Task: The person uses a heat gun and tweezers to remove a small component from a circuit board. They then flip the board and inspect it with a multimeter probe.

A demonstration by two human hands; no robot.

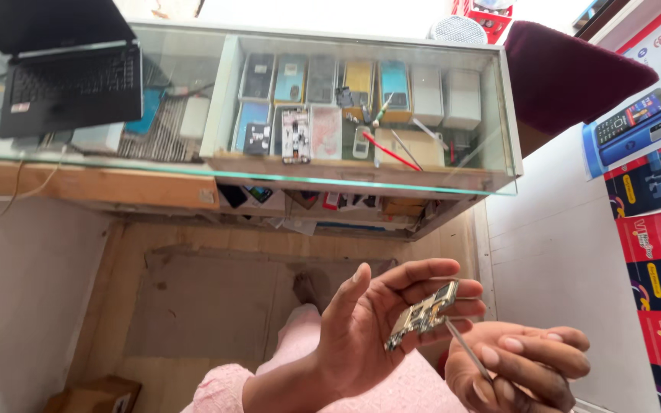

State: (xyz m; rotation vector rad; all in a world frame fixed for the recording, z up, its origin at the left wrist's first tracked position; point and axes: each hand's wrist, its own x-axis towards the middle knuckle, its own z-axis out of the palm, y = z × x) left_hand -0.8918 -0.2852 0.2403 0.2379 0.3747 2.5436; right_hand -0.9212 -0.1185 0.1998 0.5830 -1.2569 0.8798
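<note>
My left hand (380, 321) is raised palm-up at the lower middle of the view, its fingertips pinching a small gold and dark circuit board (422, 315) by the edges. Just to the right and lower, my right hand (518, 367) is curled around a thin metal tool (467, 348). The tool's tip points up and left and sits close to the board's lower edge. Pink sleeves and lap show beneath both hands.
A glass-topped counter (361, 183) stands ahead with a black laptop (66, 73) on its left part. Phone boxes, small parts and a red-handled tool (388, 151) lie inside the case. A maroon cushion (575, 73) and a wall of posters are at the right; wooden floor lies below.
</note>
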